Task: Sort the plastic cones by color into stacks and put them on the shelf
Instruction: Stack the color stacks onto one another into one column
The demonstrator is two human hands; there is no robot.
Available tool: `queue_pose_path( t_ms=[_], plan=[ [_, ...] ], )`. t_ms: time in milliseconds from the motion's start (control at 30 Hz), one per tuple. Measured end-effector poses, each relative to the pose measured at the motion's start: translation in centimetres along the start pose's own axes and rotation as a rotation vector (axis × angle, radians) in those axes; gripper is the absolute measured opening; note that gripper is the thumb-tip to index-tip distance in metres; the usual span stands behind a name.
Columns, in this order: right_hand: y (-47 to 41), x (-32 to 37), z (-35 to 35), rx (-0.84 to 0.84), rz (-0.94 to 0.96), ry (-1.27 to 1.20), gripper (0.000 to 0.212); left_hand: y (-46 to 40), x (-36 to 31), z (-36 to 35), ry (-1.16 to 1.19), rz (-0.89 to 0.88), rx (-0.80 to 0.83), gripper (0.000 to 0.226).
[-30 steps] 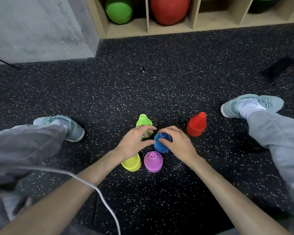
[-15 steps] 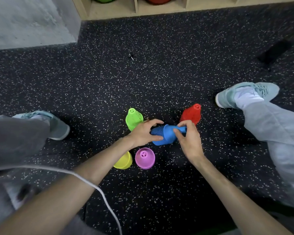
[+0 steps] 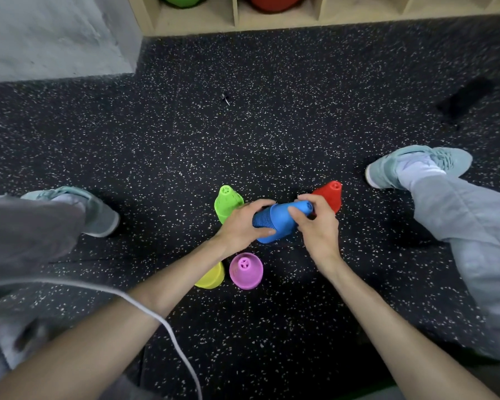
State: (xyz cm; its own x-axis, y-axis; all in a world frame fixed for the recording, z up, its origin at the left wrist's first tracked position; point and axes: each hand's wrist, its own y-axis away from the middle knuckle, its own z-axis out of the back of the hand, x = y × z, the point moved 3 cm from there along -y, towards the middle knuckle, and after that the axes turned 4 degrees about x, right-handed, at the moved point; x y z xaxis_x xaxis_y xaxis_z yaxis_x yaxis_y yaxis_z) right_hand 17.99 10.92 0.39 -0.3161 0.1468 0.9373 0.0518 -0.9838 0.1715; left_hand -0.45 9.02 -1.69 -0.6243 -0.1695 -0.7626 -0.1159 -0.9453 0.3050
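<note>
While the person sat on the speckled floor (image 3: 272,134), the scene stood as follows.
Green stack (image 3: 227,202): upright, just behind the left hand.
Yellow stack (image 3: 212,277): partly hidden under the left forearm.
Left hand (image 3: 243,225): curled round the wide ribbed end of the blue stack (image 3: 274,222).
Pink stack (image 3: 246,269): upright, nearest the person.
Blue stack: lifted, lying sideways between both hands.
Right hand (image 3: 318,226): pinched the narrow tip.
Red stack (image 3: 329,194): upright, behind the right hand.
Shelf (image 3: 272,23): far edge, well apart.
</note>
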Motion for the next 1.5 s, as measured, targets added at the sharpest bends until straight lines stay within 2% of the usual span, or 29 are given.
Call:
queue_pose_path(
  t_ms=[333, 467, 800, 900, 1100, 1200, 1367, 1500],
  plan=[
    [-0.1, 9.6, -0.5, -0.055, 0.269, -0.088, 0.030, 2.3, -4.3, 6.3, 0.125, -0.150, -0.321, 0.068],
    [-0.2, 11.9, -2.2, 0.003, 0.357, -0.119, 0.029, 2.9, -3.9, 8.3, 0.169, -0.179, -0.409, 0.069],
    [-1.9, 13.7, -7.5, 0.185, 0.408, -0.035, 0.029, 4.1, -0.6, 9.0, 0.375, -0.131, -0.524, 0.065],
    [-2.2, 13.3, -8.7, 0.213, 0.395, 0.020, 0.029, 4.2, 0.7, 8.8, 0.391, -0.105, -0.507, 0.063],
    [-2.6, 10.3, -10.0, 0.264, 0.292, 0.065, 0.028, 3.7, 3.9, 7.3, 0.385, 0.055, -0.389, 0.069],
    [-2.5, 8.6, -10.5, 0.286, 0.250, 0.096, 0.029, 3.1, 5.0, 6.9, 0.264, 0.115, -0.363, 0.073],
    [-3.1, 8.4, -10.7, 0.292, 0.232, 0.087, 0.028, 2.4, 6.1, 6.8, 0.264, 0.122, -0.325, 0.075],
    [-4.9, 7.5, -8.6, 0.203, 0.232, 0.085, 0.023, 2.0, 5.5, 6.8, 0.296, 0.102, -0.290, 0.073]
  ],
)
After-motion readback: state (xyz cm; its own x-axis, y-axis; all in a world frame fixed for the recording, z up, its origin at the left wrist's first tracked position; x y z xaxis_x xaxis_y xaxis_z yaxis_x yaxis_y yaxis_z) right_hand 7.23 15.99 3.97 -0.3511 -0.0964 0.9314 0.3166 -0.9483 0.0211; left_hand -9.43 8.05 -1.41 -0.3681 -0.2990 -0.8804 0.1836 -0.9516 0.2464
